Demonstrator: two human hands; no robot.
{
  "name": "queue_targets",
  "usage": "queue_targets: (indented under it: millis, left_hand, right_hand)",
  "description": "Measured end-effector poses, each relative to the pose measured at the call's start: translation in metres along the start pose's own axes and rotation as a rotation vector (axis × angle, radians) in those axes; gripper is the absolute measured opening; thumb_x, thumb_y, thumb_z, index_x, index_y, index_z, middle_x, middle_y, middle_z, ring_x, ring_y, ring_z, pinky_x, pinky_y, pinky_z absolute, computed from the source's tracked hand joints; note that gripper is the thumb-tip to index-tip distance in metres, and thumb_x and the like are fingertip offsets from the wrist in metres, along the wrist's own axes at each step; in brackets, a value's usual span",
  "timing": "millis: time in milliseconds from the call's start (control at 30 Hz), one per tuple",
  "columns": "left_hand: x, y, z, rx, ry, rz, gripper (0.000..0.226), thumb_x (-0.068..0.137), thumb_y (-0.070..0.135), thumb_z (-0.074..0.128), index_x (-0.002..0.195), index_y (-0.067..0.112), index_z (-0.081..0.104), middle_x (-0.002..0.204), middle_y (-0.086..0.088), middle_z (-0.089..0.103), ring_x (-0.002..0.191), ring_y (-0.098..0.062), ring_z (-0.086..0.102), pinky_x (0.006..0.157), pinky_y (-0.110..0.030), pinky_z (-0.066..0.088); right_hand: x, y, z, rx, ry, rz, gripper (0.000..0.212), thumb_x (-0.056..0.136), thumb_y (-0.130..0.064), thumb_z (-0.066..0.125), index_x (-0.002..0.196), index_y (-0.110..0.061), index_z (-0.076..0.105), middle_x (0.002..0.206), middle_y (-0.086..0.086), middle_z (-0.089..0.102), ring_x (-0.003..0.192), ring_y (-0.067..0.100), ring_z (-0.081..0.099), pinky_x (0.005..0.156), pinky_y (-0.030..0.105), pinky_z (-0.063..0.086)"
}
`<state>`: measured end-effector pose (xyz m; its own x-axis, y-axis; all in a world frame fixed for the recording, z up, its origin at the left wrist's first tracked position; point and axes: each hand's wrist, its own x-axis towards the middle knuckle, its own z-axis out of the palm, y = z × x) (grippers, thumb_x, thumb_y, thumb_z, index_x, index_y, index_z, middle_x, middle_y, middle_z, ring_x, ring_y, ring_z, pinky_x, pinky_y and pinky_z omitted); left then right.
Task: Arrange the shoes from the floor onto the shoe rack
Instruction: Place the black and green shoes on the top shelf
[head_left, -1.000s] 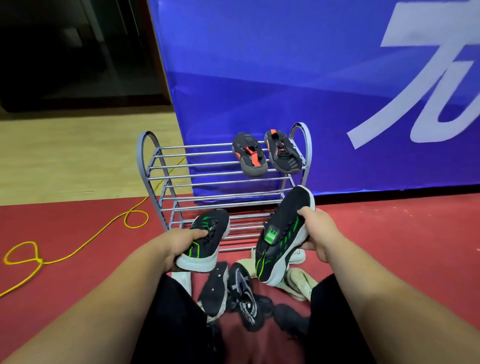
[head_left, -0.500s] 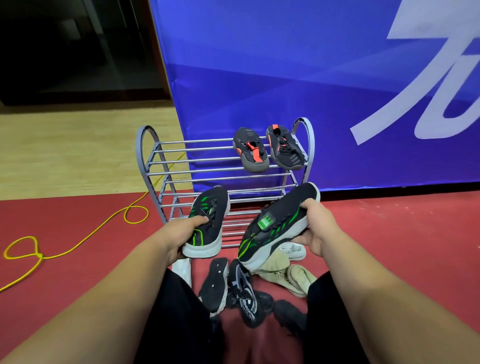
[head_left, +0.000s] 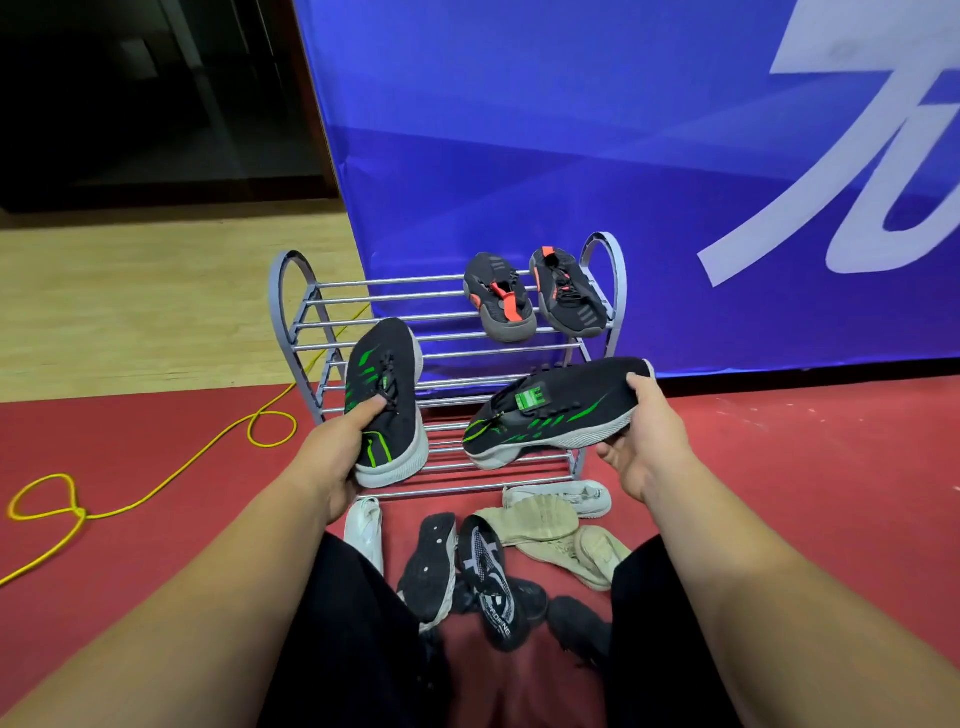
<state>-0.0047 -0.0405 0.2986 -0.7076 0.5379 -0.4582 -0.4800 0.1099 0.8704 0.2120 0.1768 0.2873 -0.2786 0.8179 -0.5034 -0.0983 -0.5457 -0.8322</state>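
A grey metal shoe rack (head_left: 291, 332) stands against the blue banner. On the right of its top shelf sits a dark grey pair with orange accents (head_left: 535, 293). My left hand (head_left: 337, 452) grips a black shoe with green stripes (head_left: 387, 395) by the heel, toe pointing up toward the rack's top shelf. My right hand (head_left: 641, 436) holds the matching black and green shoe (head_left: 556, 410) sideways in front of the rack's lower shelves. On the red floor between my knees lie black shoes (head_left: 467, 571), beige shoes (head_left: 556, 535) and white shoes (head_left: 566, 496).
A yellow cable (head_left: 156, 483) loops over the red floor to the left of the rack. The blue banner (head_left: 571, 130) rises right behind the rack. My black-trousered knees (head_left: 337, 634) flank the shoe pile. Wooden flooring (head_left: 130, 301) lies at the back left.
Both hands have lifted the black and green shoes up and toward the rack. The left shoe's toe now reaches the top shelf; the right shoe has turned more level.
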Motion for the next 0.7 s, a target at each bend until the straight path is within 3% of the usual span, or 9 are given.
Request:
queue_targets:
  millis: [133,267,367,500,600,700]
  left_hand:
    - [-0.003,0.004,-0.003,-0.043,-0.003,0.002,0.027,0.091,0.036,0.072,0.107,0.014,0.074,0.094,-0.004,0.08,0.073,-0.016,0.076,0.072,-0.032,0.055]
    - [-0.007,0.006,-0.003,-0.085,-0.042,0.008,0.031,0.089,0.032,0.075,0.113,0.012,0.074,0.105,-0.007,0.078,0.089,-0.02,0.075,0.084,-0.035,0.056]
    - [-0.009,0.007,-0.002,-0.136,-0.078,0.026,0.027,0.091,0.027,0.073,0.113,0.011,0.073,0.107,-0.008,0.078,0.088,-0.02,0.075,0.087,-0.036,0.056]
    - [-0.005,0.012,-0.004,-0.285,-0.165,0.06,0.031,0.09,0.021,0.07,0.12,0.013,0.071,0.116,-0.007,0.075,0.096,-0.019,0.074,0.094,-0.035,0.055]
    - [0.001,0.009,-0.007,-0.287,-0.211,0.062,0.049,0.089,0.005,0.065,0.138,0.012,0.059,0.132,-0.011,0.068,0.115,-0.025,0.067,0.1,-0.036,0.053]
    - [0.006,0.005,-0.005,-0.254,-0.211,0.0,0.042,0.089,-0.006,0.055,0.126,0.013,0.06,0.136,-0.015,0.064,0.111,-0.028,0.067,0.08,-0.032,0.061]
  right_hand:
    - [-0.003,-0.002,-0.001,0.093,-0.022,-0.004,0.03,0.088,-0.044,0.063,0.107,-0.021,0.067,0.088,0.0,0.073,0.07,0.02,0.065,0.048,0.026,0.044]
    - [-0.007,-0.004,-0.001,0.207,-0.1,-0.022,0.037,0.092,-0.037,0.056,0.123,-0.019,0.064,0.113,0.007,0.074,0.085,0.023,0.067,0.061,0.03,0.048]
    - [-0.012,-0.01,0.001,0.388,-0.219,-0.049,0.046,0.092,-0.025,0.051,0.136,-0.012,0.06,0.134,0.014,0.067,0.1,0.031,0.067,0.068,0.035,0.054]
    - [-0.02,-0.018,0.003,0.517,-0.437,-0.037,0.043,0.093,-0.009,0.045,0.134,-0.007,0.06,0.129,0.018,0.07,0.112,0.04,0.069,0.083,0.047,0.061]
    - [-0.02,-0.014,0.009,0.394,-0.351,0.058,0.04,0.096,-0.015,0.054,0.134,-0.006,0.06,0.12,0.016,0.074,0.106,0.036,0.073,0.073,0.044,0.063]
    - [-0.019,-0.008,0.013,0.319,-0.307,0.09,0.034,0.097,-0.012,0.058,0.13,-0.004,0.062,0.111,0.015,0.077,0.096,0.031,0.075,0.066,0.039,0.062]
